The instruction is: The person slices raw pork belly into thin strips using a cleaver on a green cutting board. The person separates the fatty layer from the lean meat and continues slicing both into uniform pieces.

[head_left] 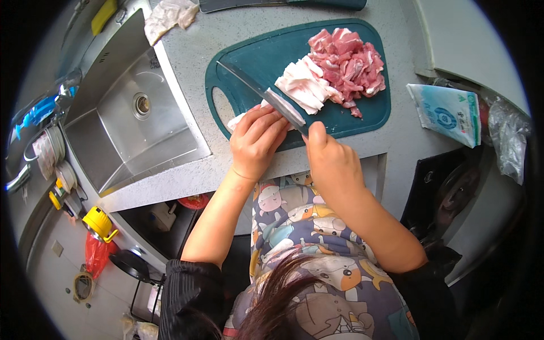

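A green cutting board (249, 54) lies on the counter. My right hand (335, 164) grips the handle of a kitchen knife (249, 82), its blade slanting up and left across the board. With bent fingers, my left hand (258, 139) presses down on a piece of white pork fat (236, 121), mostly hidden under it, right beside the blade. A pale slice (288, 107) lies along the blade's right side. Right of the knife sits a small pile of cut white fat (306, 85). It touches a larger heap of pink meat pieces (348, 65) at the board's far right.
A steel sink (156, 139) is set in the counter at the left, with a crumpled cloth (170, 20) by its far corner. To the right stand a blue-and-white packet (445, 113), a clear plastic bag (508, 136) and a black cooktop (422, 192). The counter's front edge runs beneath my wrists.
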Tool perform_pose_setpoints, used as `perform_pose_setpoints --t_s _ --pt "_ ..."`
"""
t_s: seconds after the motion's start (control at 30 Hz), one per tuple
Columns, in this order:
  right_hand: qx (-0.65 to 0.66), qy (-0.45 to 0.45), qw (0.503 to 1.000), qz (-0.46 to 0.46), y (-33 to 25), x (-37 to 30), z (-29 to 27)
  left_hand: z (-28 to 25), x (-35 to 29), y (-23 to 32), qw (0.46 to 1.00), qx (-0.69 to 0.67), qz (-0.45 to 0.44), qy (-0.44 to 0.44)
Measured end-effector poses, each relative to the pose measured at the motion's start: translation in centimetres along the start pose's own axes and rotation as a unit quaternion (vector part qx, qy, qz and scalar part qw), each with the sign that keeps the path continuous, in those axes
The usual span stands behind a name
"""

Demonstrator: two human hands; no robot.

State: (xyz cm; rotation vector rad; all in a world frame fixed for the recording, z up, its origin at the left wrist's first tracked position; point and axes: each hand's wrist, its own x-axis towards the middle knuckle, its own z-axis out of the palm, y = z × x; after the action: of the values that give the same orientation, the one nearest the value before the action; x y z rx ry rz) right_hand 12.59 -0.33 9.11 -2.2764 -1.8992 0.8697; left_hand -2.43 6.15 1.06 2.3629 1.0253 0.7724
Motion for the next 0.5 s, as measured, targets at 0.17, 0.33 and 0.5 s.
perform_pose_setpoints --t_s 0.17,0.33,0.5 --pt "-0.021 -0.029 0.999 0.011 1.5 -3.3 -0.1 -0.3 0.1 0.4 1.000 0.025 0.006 0.005" --pt "-0.009 0.019 0.999 -0.031 -0.3 0.8 0.5 -0.5 0.4 0.2 1.000 0.003 -0.008 0.008" --pt "-0.029 -0.015 0.999 -0.004 1.7 -2.8 0.1 -0.3 0.6 0.4 1.000 0.018 0.003 0.012"
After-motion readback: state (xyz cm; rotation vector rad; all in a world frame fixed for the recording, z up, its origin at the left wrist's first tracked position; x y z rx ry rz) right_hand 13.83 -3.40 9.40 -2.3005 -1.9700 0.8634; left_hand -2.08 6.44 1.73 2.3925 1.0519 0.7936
